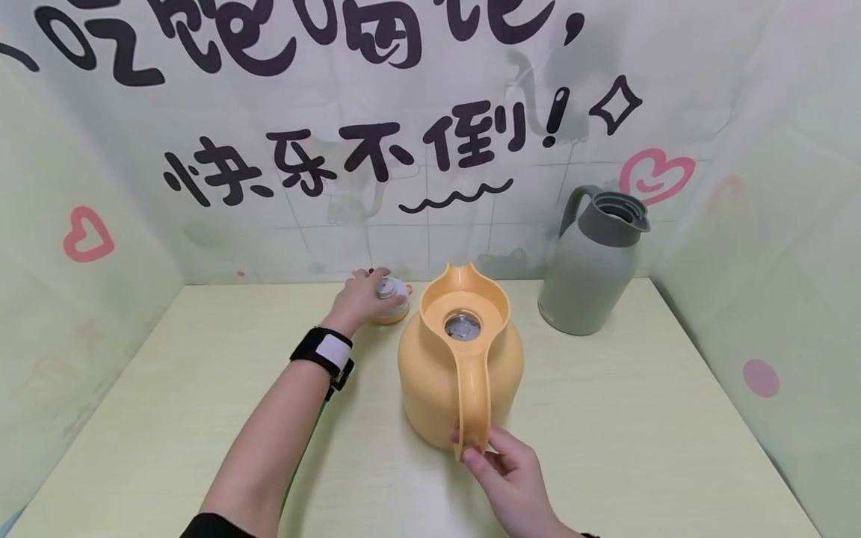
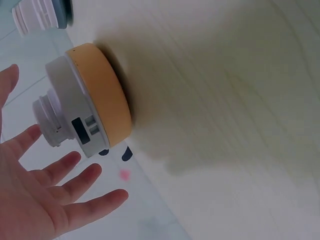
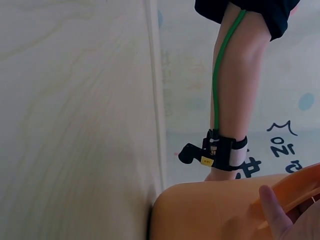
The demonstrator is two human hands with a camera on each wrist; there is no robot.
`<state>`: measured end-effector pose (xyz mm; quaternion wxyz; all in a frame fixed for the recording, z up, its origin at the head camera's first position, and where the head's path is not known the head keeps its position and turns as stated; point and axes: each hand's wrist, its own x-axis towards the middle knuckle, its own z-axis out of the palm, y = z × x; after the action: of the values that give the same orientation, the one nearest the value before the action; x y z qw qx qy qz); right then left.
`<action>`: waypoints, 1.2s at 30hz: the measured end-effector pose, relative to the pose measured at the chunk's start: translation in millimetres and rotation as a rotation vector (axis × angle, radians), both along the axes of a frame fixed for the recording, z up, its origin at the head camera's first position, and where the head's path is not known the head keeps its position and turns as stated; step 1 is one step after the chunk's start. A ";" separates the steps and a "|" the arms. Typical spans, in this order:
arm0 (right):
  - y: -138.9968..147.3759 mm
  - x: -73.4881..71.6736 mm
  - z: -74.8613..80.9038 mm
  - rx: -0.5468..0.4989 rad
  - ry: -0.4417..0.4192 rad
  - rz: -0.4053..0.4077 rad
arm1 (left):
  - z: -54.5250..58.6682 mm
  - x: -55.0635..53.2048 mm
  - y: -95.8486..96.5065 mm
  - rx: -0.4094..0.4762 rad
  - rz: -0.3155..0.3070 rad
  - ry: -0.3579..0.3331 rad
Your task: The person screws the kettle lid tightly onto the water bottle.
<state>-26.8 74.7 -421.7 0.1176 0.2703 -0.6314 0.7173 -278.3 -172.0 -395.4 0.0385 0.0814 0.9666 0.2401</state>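
A yellow-orange thermos jug (image 1: 430, 388) stands upright in the middle of the table with its top uncovered and a round glass-like mouth showing. My right hand (image 1: 514, 482) pinches the lower end of its handle (image 1: 474, 396), thumb on the near side. Toward the back, my left hand (image 1: 363, 297) reaches over a jug lid (image 2: 105, 95). That lid lies upside down, orange side on the table and white threaded plug upward. In the left wrist view the fingers (image 2: 97, 210) are spread and fairly straight beside the lid, not curled round it.
A grey jug (image 1: 585, 276) with a dark grey rim and handle stands at the back right, its top uncovered. A second lid, white and blue-grey (image 2: 37, 14), shows beyond the orange one. A printed cloth (image 1: 430, 246) hangs behind the table (image 1: 639, 433).
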 end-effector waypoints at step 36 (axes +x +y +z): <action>1.7 1.6 14.4 0.303 0.118 -0.325 | -5.2 -14.1 18.2 -0.219 0.030 -0.012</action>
<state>-25.2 76.4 -407.3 0.2265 0.2211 -0.7591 0.5688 -292.4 -153.8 -400.5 0.0493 0.0608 0.9879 0.1340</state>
